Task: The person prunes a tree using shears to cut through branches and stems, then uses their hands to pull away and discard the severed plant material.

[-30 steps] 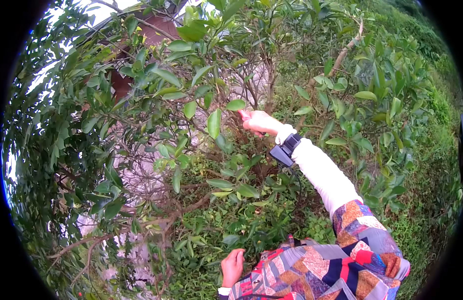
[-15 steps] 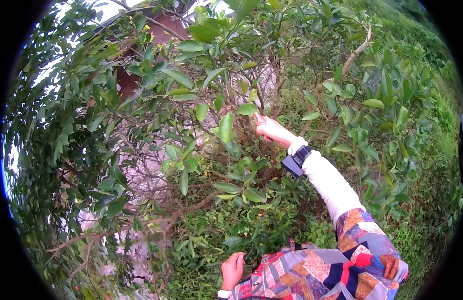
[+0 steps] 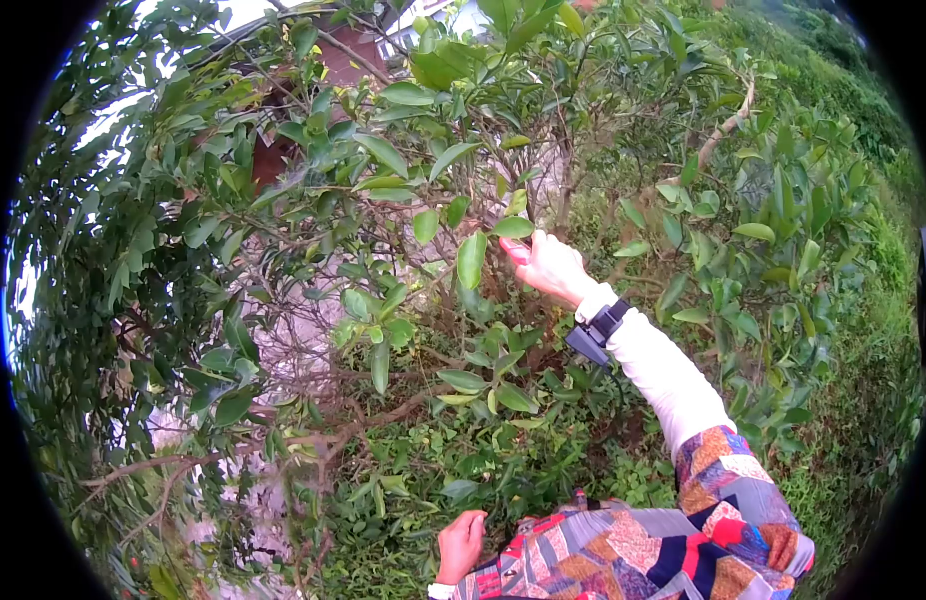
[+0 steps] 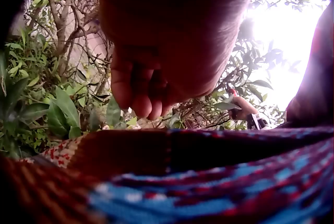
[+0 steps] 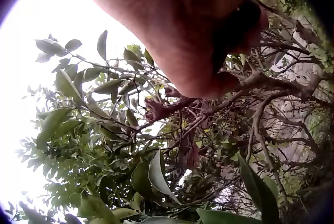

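My right hand [image 3: 555,270] reaches forward into a leafy tree and grips a red-handled tool [image 3: 516,250]. Most of the tool is hidden by the fingers, and its front end lies behind a broad leaf [image 3: 513,227]. In the right wrist view the hand [image 5: 177,31] overlaps a brown branch [image 5: 266,83], with a dark part of the tool [image 5: 242,26] inside the curled fingers. Low in front of the body, my left hand [image 3: 461,545] hangs with loosely curled fingers [image 4: 141,104] and holds nothing.
Leafy branches spread all around the right arm. A thick bare limb [image 3: 383,415] runs across the lower left, and another limb [image 3: 728,125] rises at upper right. Low green plants [image 3: 453,455] cover the ground. A brown-walled building [image 3: 348,60] stands behind the tree.
The head view has swung left, so the tree sits farther right in it. My right hand drew back slightly from the broad leaf, then moved nearer again, still gripping the tool. The left hand stays low.
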`<state>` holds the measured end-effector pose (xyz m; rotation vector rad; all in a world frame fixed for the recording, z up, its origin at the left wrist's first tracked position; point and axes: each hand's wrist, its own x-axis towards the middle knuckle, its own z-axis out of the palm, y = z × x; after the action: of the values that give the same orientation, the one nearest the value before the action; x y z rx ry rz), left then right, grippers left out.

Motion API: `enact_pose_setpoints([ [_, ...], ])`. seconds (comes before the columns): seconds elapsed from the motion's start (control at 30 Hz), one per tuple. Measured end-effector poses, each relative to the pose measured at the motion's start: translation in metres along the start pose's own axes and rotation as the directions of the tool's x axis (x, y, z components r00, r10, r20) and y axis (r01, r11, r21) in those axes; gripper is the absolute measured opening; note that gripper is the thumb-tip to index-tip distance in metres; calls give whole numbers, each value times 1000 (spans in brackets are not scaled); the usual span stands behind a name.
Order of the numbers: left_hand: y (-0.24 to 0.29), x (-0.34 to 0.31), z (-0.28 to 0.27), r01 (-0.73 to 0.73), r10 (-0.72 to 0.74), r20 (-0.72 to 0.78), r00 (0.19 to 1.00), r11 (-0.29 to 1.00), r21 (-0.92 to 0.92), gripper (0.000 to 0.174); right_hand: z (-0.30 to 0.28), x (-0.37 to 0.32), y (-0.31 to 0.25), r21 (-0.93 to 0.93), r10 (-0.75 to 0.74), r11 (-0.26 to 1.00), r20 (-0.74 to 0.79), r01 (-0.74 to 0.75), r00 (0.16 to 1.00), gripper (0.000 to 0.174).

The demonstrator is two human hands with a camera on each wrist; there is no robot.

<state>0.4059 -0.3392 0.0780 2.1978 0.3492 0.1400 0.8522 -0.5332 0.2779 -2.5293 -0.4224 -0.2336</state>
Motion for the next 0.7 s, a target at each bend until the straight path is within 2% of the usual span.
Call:
enact_pose_setpoints([
  [0.07, -3, -3, 3, 3, -3, -27, 1000, 1000, -14, 15, 2, 3, -4, 17, 11, 1000, 56, -12, 998, 52],
  [0.2, -9, -6, 4, -5, 5, -23, 1000, 1000, 2, 15, 6, 8, -2, 36, 3, 999, 54, -5, 999, 50],
  [0.3, -14, -7, 4, 47, -48, -14, 999, 998, -37, 15, 6, 10, 1, -18, -59, 998, -13, 59, 998, 44],
  [0.33, -12, -6, 3, 62, -62, -4, 998, 997, -34, 15, 1, 10, 4, 245, -57, 969, 133, 23, 990, 37],
  [0.37, -9, -5, 2, 77, -76, 6, 997, 997, -30, 15, -3, 10, 7, 484, -93, 874, 270, -52, 958, 30],
  [0.4, -7, -3, 1, 74, -74, 8, 997, 997, -25, 15, 0, 13, 13, 487, -89, 872, 268, -55, 959, 30],
  [0.47, -4, -2, -1, 12, -11, -13, 1000, 1000, 17, 15, 9, 17, 20, 793, -170, 572, 364, -209, 916, 21],
  [0.5, -4, -2, -1, 7, -7, -12, 1000, 1000, 23, 15, 12, 16, 21, 797, -169, 568, 359, -207, 918, 21],
  [0.57, -3, -3, -1, 1, -1, -28, 1000, 1000, 18, 16, 15, 8, 19, 902, -118, 358, 300, -241, 947, 11],
  [0.6, 5, -4, -6, -75, 78, -37, 996, 995, 70, 16, 16, 7, 19, 925, -130, 313, 265, -214, 955, 10],
  [0.63, 3, -5, -7, -76, 78, -32, 996, 994, 75, 16, 16, 6, 19, 927, -125, 307, 265, -216, 956, 10],
  [0.7, 0, -5, -6, -74, 76, -20, 997, 993, 94, 16, 11, 11, 20, 843, -198, 528, 240, -102, 950, 13],
])
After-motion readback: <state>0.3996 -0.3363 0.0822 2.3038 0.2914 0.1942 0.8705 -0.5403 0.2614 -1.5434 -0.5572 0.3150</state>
